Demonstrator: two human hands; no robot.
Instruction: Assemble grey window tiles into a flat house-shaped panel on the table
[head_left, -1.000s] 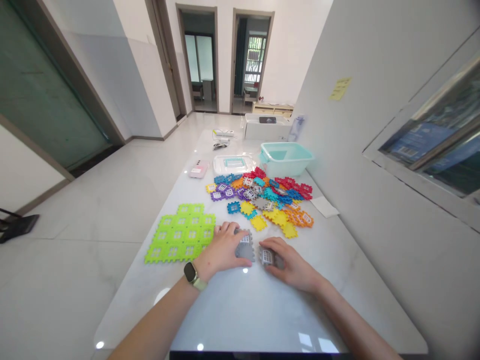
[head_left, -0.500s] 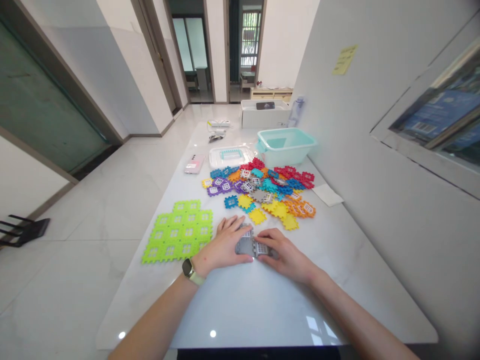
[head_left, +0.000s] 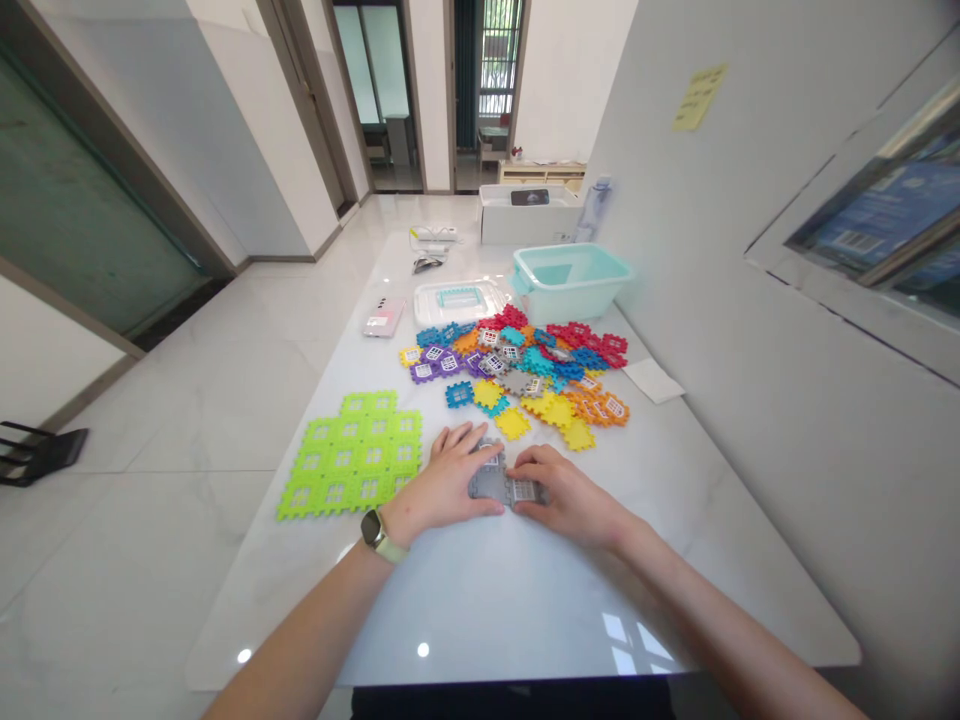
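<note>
two grey toothed pieces, a two-tile strip point(head_left: 490, 482) and a window tile point(head_left: 523, 491), apart a second ago, now touch at 6 o'clock from the loose tile pile point(head_left: 519, 381), so their edges meet, locked or not i cannot tell. the left hand point(head_left: 450, 482) clasps the strip, long axis running 6 to 12, windowed end at 12; the right hand point(head_left: 564, 496) pinches the window tile at the strip's 4 o'clock.

2 hands point(head_left: 452, 480), 1 bin point(head_left: 574, 302)

Pale walls point(head_left: 559, 80), glossy floor point(head_left: 187, 420), barred window point(head_left: 498, 60).
</note>
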